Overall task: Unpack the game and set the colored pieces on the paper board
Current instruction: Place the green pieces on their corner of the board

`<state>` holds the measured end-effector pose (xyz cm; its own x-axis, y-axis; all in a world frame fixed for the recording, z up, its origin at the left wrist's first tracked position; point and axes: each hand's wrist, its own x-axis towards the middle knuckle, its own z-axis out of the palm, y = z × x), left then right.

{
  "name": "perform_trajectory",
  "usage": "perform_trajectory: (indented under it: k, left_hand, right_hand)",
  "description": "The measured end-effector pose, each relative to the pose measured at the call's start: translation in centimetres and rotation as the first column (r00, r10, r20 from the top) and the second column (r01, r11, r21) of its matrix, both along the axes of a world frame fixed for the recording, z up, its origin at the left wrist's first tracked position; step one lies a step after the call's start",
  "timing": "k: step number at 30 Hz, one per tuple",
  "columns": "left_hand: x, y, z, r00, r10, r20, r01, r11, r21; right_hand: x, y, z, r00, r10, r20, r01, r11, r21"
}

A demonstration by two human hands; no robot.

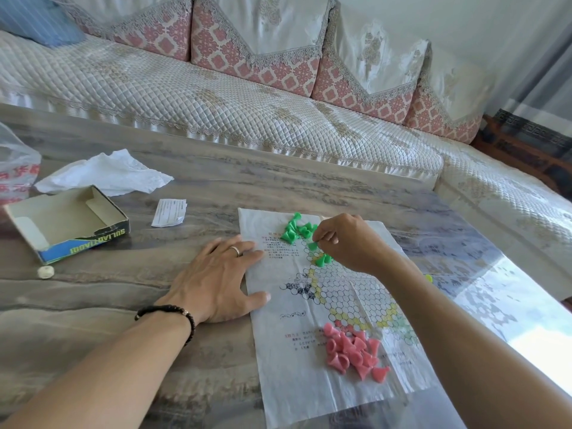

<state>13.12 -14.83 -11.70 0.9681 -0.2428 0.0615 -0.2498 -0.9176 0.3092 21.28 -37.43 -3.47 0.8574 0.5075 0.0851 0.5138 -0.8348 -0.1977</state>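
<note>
Step in hand: placing green pieces (298, 230) on paper board (340, 292). Right hand (346, 239) pinches one green piece over far corner circles. Left hand (216, 280) flat, fingers spread, pins board edge. Next: seat piece upright on circle (pink pieces (353, 351) heaped near corner, unsorted). Box (66, 222) empty.
</note>
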Motion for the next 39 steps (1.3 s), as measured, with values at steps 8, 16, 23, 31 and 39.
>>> perform_trajectory:
  k: [8, 16, 23, 31, 39]
  left_hand:
    - [0.1, 0.0, -0.2, 1.0, -0.005, 0.022, 0.005, 1.0, -0.01]
    - [0.2, 0.1, -0.2, 0.999, -0.004, 0.035, 0.004, 1.0, -0.007]
    - [0.1, 0.0, 0.0, 1.0, -0.003, 0.024, 0.003, 1.0, 0.0]
    - [0.0, 0.1, 0.0, 0.999, 0.003, 0.042, -0.002, 1.0, -0.022]
    - [-0.1, 0.1, 0.1, 0.999, 0.003, 0.036, -0.003, 1.0, -0.02]
  right_hand:
    - [-0.5, -0.6, -1.6, 0.994, 0.1, 0.043, -0.088, 0.97, -0.225]
    - [-0.4, -0.3, -1.9, 0.994, 0.107, 0.031, -0.096, 0.964, -0.247]
    - [2.3, 1.3, -0.4, 0.999, -0.003, 0.05, 0.005, 0.999, -0.034]
    - [4.2, 4.4, -2.8, 0.999, -0.004, 0.036, 0.008, 0.994, -0.107]
    - [4.6, 4.6, -3.3, 1.0, -0.015, 0.011, 0.017, 0.985, -0.172]
